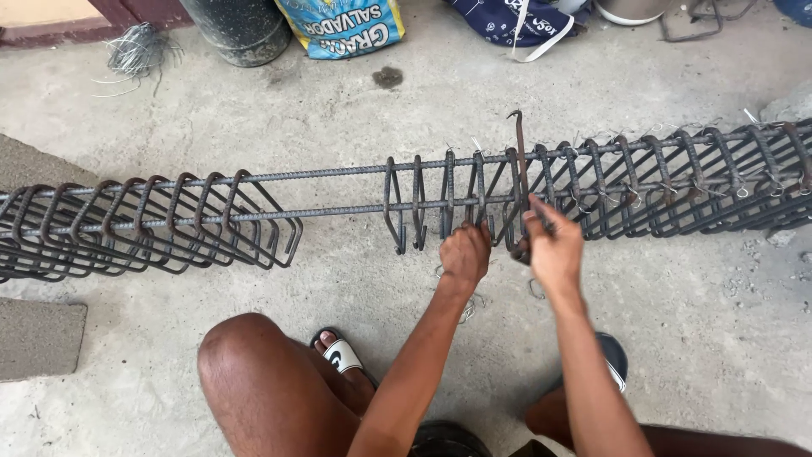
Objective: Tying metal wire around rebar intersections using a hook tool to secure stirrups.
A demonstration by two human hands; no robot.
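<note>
a rebar cage [338,199] is lying across the concrete floor [677,338]. a stirrup [479,203] is being gripped by the closed left hand [464,254], while a hooked tying tool [519,161] is being pinched by the right hand [554,250]. a blue-and-yellow sack [342,25] is lying beyond, beside a dark bucket [241,30].

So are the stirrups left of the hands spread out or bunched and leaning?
Bunched and leaning. The left group of stirrups tilts, packed close on the long bars; the pair by the left hand stands upright.

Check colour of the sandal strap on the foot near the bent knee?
White strap with a dark mark, on the dark-soled sandal; shows best in the head view, below the left hand.
</note>
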